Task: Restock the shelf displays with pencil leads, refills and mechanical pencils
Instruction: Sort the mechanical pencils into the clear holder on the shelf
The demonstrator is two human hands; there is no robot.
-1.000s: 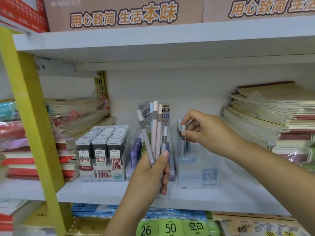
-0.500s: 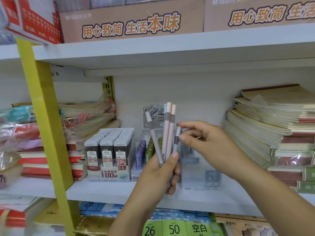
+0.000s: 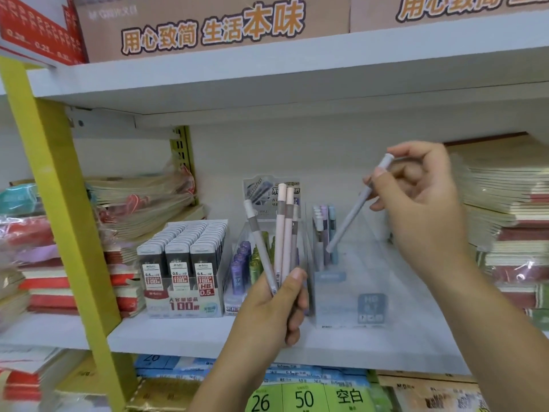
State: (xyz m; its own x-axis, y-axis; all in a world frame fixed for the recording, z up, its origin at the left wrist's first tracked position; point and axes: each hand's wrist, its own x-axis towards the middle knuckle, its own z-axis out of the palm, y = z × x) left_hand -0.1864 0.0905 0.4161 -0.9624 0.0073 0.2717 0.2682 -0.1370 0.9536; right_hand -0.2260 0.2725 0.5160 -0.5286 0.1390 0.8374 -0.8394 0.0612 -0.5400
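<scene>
White shelf [image 3: 184,333], stacked notebooks [image 3: 505,197] beside

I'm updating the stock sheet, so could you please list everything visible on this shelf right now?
lead box: one, grey cases, red labels, shelf left of centre
refill tubes: several, purple and green, behind the left hand
clear bin: one, few pastel pencils at its back
notebooks: stacks, cream and red, both sides
cartons: two, brown, top shelf
post: one, yellow-green, left
left hand: holds pencil bunch, pink and grey
right hand: holds single pencil, grey, tip towards bin
</scene>
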